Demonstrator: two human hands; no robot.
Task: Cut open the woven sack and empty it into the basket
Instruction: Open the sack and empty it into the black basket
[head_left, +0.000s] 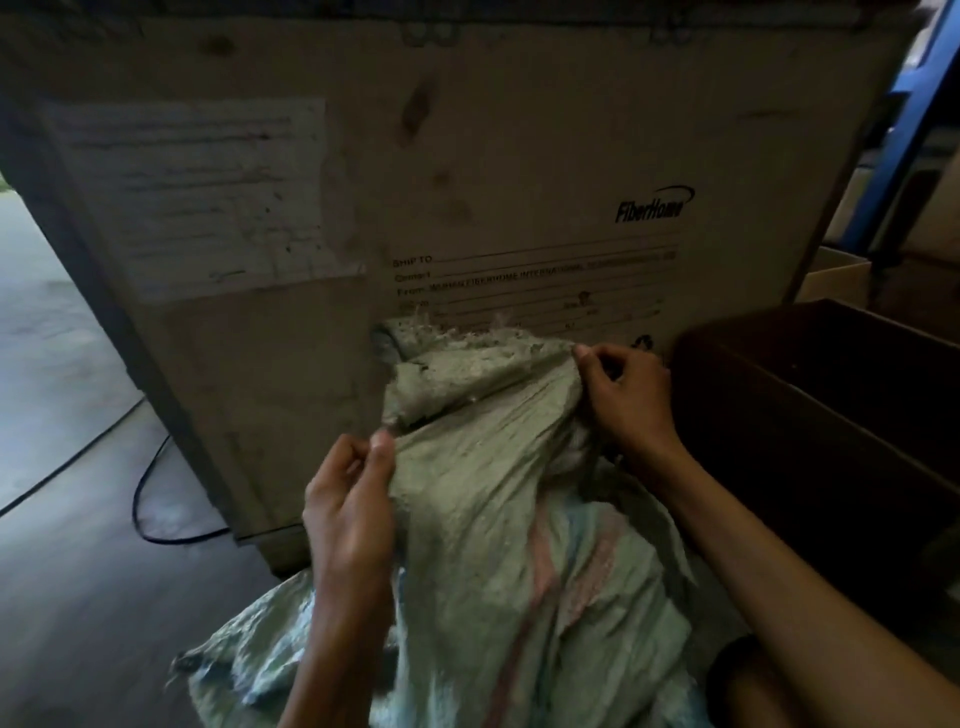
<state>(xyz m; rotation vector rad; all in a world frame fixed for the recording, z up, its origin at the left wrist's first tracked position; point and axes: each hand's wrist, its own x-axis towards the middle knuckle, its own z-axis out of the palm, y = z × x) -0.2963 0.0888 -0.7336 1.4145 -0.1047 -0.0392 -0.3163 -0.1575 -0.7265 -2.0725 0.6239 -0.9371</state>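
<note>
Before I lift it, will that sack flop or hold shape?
Probably flops: the sack creases and drapes between the left hand and right hand pinching it. Its frayed top may tear if pulled. The bulging lower part suggests some weight.

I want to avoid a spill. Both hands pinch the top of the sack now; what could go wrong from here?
The frayed sack may rip where the left hand and right hand pinch it. The basket stands to the right, not under the sack, so contents might miss it. The floor cable could catch a foot.
</note>
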